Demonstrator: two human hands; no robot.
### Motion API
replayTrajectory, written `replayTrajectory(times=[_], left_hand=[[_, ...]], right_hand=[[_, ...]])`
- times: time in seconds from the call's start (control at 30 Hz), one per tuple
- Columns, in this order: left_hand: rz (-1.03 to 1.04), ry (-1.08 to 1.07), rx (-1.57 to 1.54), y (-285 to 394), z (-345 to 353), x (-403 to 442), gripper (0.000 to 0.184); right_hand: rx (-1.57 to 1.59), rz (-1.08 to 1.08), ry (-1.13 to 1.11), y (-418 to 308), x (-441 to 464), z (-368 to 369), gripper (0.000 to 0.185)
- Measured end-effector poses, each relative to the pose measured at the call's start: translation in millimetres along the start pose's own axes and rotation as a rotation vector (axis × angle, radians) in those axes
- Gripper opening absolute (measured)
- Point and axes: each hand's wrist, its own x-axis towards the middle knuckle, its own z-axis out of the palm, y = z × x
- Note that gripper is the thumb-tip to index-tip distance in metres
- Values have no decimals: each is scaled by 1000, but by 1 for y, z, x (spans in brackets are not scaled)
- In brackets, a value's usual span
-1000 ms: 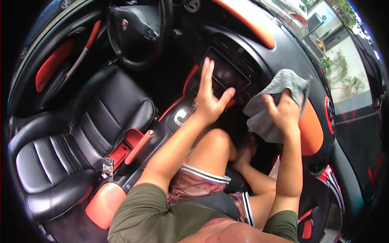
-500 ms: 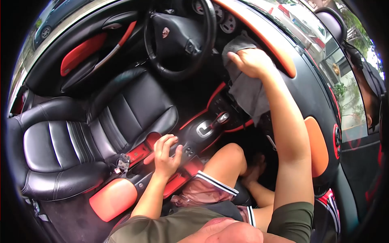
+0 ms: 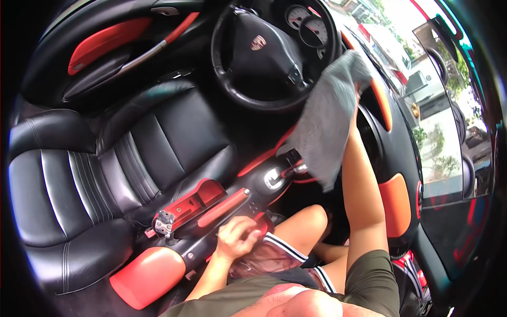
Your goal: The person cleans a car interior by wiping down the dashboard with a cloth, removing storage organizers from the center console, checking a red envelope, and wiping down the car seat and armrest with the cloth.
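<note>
gray cloth (image 3: 327, 124) is at the far right, just right of the steering wheel (image 3: 259, 63), with the right hand (image 3: 357, 100) mostly behind it; fabric hides those fingers, so i cannot tell how closed that grip is. its loose end hangs near the gear lever (image 3: 300, 168) and could snag there if pulled nearer. the left hand (image 3: 236, 239), loosely curled with nothing visible in it, could bump the handbrake lever (image 3: 224, 207) by swinging far.

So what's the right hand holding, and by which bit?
A grey cloth, near its upper end; it mostly hides the right hand, so finger placement is unclear.
</note>
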Motion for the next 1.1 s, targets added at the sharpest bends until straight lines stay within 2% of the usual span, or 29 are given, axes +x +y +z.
replayTrajectory(times=[0.07,0.1,0.13,0.17,0.2,0.23,0.27,0.3,0.4,0.57,0.73,0.9,1.1], left_hand=[[-199,-173,-92,-5,-1,-4,25],[-289,-261,-104,-8,-2,-5,26],[-355,-292,-121,-9,0,-8,26],[-304,-347,-82,-14,2,-13,27],[-231,-335,-74,-20,3,-14,27],[-176,-329,-66,-23,3,-16,28],[-182,-265,-114,-23,3,-15,27],[-249,-284,-92,-20,0,-15,27],[-207,-290,-58,-27,1,-20,26],[-219,-269,-140,-24,9,-28,29],[-159,-240,-87,-29,18,-38,40],[-148,-348,-23,-25,22,-46,43],[-52,-348,92,-32,38,-62,41]], right_hand=[[-588,-300,-5,-22,35,42,68],[-705,-280,93,-92,37,72,63],[-828,-485,80,-83,73,67,59],[-980,-196,-17,-112,86,78,67],[-1147,-305,-27,-103,120,78,70],[-1179,-444,-65,-91,152,75,69],[-1231,-553,-203,-77,198,69,66],[-1264,-517,-262,-70,221,68,65],[-1336,-371,-339,-67,222,71,64],[-1262,-400,-300,-76,174,62,62],[-941,-511,-278,-125,52,81,61],[-593,-421,-617,-149,-84,153,60],[-296,-247,-1322,-136,-238,327,60]])
